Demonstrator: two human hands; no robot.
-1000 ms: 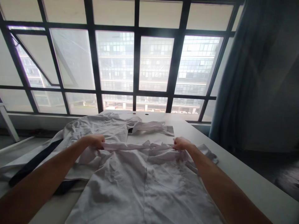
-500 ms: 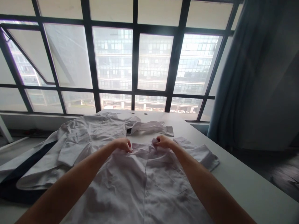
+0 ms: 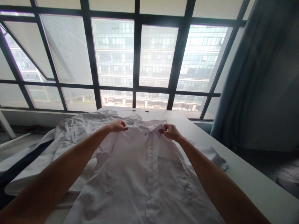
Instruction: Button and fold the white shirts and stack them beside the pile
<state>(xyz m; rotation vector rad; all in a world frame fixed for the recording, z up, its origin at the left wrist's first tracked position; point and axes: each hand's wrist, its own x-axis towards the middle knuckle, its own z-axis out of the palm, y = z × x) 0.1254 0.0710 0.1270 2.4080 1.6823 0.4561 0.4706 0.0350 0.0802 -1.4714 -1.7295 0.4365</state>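
Daylight pours in through the window [image 3: 136, 56], leaving everything on its near side backlit. The panes bleach toward white, purple fringes line some of the leftmost ones, and the building [image 3: 205, 59] beyond the window looks hazy and low in contrast. Right of the window, the curtain [image 3: 247, 77] sinks into dim blue-grey. Below the window, the white shirt [image 3: 128, 168] reads dull grey with soft, shallow shadows, while the desk [image 3: 252, 183] darkens away from the glass. Wide-angle stretching leans the window's outer bars; the dark area below the curtain is smeared.
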